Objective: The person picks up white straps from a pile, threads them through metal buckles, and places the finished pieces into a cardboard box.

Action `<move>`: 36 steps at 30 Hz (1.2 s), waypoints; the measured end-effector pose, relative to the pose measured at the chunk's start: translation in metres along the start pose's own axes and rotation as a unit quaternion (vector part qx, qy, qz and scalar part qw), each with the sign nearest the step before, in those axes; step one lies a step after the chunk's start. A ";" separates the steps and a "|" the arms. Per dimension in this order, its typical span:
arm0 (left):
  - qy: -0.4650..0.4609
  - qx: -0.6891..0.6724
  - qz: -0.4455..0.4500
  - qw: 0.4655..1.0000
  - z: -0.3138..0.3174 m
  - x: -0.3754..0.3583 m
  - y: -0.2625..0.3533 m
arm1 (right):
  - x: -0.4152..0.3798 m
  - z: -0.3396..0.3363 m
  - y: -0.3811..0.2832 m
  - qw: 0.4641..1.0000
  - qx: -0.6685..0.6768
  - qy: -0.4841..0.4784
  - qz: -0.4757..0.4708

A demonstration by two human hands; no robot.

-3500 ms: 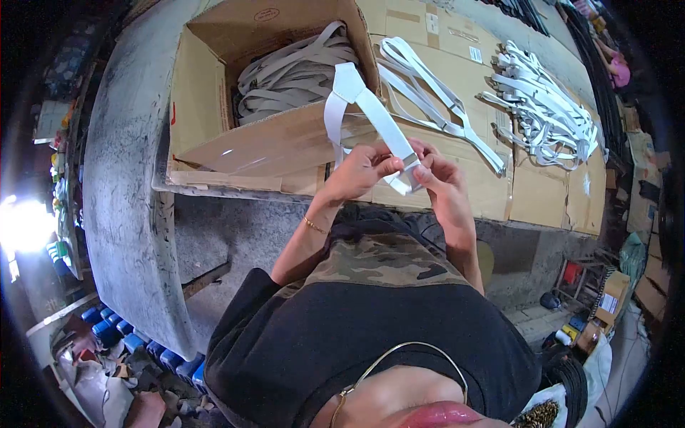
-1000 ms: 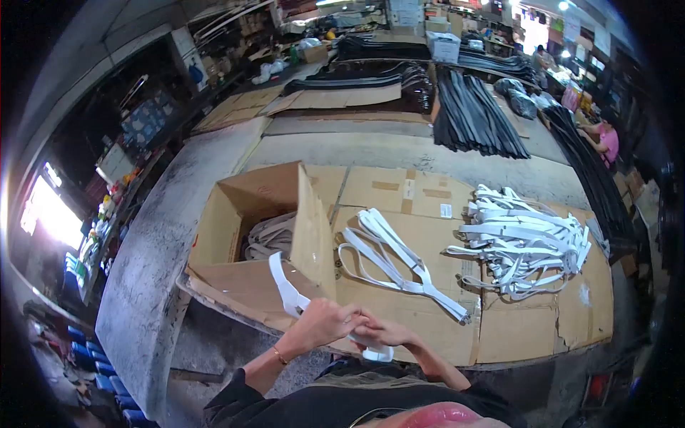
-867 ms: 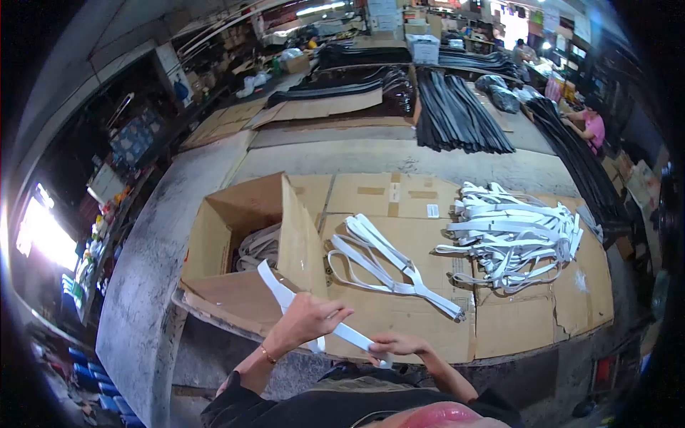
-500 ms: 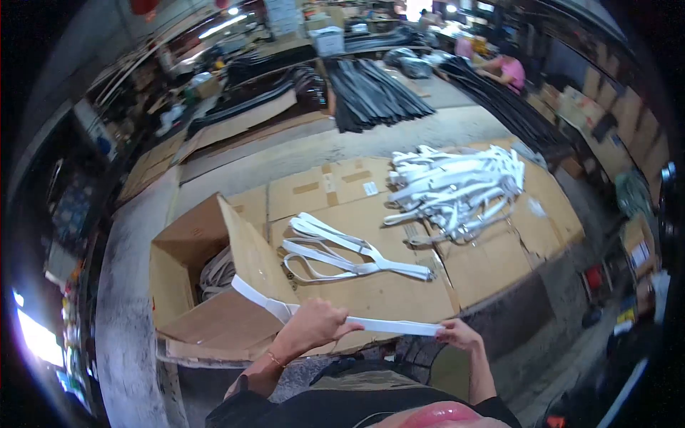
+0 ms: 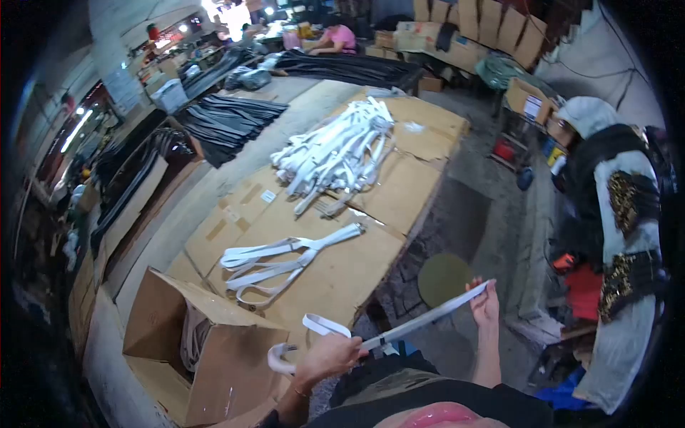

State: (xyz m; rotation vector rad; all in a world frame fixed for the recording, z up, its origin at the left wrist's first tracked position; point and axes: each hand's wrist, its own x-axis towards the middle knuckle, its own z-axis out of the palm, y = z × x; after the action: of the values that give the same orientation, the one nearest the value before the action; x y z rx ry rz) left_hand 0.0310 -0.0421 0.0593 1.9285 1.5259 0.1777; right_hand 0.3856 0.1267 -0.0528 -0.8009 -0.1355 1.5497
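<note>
Strap [image 5: 407, 329] pulled taut btwn both hands — left hand [image 5: 330, 357] and right hand [image 5: 485, 303] fingers pinched on it; thin grip at right could slip imo.

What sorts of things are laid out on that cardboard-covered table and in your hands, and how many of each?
White strap held between the left hand and right hand: 1
Small bundle of white straps on the cardboard: 1
Large heap of white straps: 1
Open cardboard box with straps inside: 1
Total: 4
</note>
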 end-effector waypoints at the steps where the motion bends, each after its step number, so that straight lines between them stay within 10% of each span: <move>1: -0.023 0.005 0.013 1.000 0.003 -0.003 0.004 | -0.010 0.005 -0.009 1.000 0.016 0.007 -0.005; 7: -0.087 -0.091 0.103 0.987 0.031 0.027 0.024 | -0.019 -0.010 -0.074 0.993 0.088 -0.056 -0.062; 13: -0.135 -0.040 0.010 0.990 0.074 0.066 0.076 | -0.012 -0.059 -0.144 0.987 0.118 -0.040 -0.104; 17: 0.033 -0.056 0.272 0.960 0.101 0.099 0.139 | 0.050 -0.137 -0.181 0.980 0.160 0.027 -0.116; 21: 0.017 -0.085 0.341 0.936 0.105 0.128 0.206 | 0.138 -0.248 -0.244 0.944 0.247 0.164 -0.146; 29: -0.087 0.007 0.346 0.934 0.056 0.096 0.247 | 0.141 -0.375 -0.416 0.918 0.126 0.257 -0.274; 36: -0.173 -0.012 0.305 0.936 0.040 0.103 0.264 | 0.156 -0.419 -0.386 0.921 -0.109 0.309 -0.211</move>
State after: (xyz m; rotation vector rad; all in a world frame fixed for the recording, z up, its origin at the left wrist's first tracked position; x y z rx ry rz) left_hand 0.2980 0.0085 0.1487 2.2182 0.6658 0.1122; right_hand 0.9486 0.1808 -0.2230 -1.3089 -0.0098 0.8313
